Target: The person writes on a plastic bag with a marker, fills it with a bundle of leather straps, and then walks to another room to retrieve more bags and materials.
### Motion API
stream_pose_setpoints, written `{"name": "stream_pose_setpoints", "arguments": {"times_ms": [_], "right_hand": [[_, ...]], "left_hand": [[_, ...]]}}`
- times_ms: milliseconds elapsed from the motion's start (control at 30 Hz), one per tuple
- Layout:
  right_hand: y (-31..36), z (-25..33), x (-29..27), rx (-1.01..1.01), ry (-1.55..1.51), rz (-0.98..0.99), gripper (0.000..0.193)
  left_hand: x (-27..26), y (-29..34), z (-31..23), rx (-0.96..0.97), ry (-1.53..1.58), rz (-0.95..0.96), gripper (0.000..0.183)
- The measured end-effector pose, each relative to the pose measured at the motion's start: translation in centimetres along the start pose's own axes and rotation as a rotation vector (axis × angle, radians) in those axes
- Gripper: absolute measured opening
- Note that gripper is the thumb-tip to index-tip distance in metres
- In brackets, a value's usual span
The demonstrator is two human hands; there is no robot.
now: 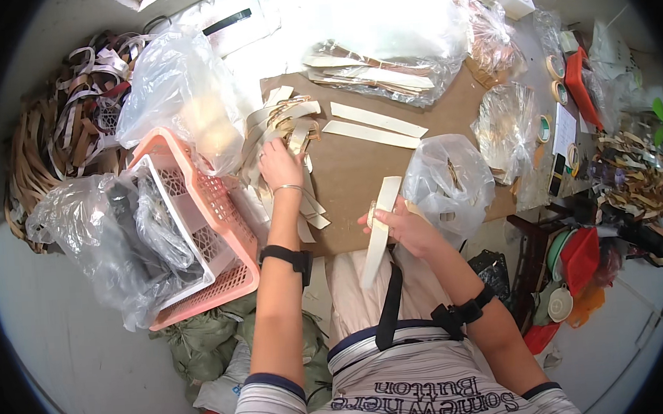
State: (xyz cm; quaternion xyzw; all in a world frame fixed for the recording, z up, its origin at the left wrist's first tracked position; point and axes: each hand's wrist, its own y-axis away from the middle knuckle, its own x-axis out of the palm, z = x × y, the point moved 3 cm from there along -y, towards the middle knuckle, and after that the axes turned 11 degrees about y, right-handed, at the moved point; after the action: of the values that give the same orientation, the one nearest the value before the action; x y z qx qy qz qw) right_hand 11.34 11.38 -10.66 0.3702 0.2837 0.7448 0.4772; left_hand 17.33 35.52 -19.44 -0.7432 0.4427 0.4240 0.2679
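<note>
Head view: your right hand [410,228] pinches a cream strap [379,240] near its middle, probably for balance, while your left hand [279,165], grip unclear, meets the strap pile [300,110].

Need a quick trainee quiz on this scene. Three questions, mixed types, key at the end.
1. Which hand holds a cream strip away from the pile?
A) left
B) right
C) neither
2. True or false: the left hand is inside the pink basket.
3. How many loose strips lie side by side on the brown board, just right of the pile?

Key:
1. B, the right hand.
2. False; it is at the pile.
3. Two.
</note>
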Motion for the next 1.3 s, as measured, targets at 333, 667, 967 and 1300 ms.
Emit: {"name": "stream_pose_setpoints", "arguments": {"times_ms": [333, 667, 967, 1300], "right_hand": [[-4.8, -1.6, 0.2, -0.174, -0.246, -0.033, 0.03], [-2.0, 0.6, -1.4, -0.13, -0.178, -0.025, 0.063], [-3.7, 0.4, -0.3, -0.093, -0.368, 0.096, 0.032], [-4.5, -0.1, -2.2, -0.221, -0.297, -0.055, 0.044]], "left_hand": [[-2.0, 8.5, -5.5, -0.145, 0.822, 0.827, 0.026], [0.7, -5.4, 0.8, 0.034, -0.023, 0.214, 0.043], [-3.9, -1.5, 0.5, -0.306, 0.724, 0.279, 0.02], [-2.5, -0.2, -2.2, -0.141, 0.379, 0.052, 0.032]]}}
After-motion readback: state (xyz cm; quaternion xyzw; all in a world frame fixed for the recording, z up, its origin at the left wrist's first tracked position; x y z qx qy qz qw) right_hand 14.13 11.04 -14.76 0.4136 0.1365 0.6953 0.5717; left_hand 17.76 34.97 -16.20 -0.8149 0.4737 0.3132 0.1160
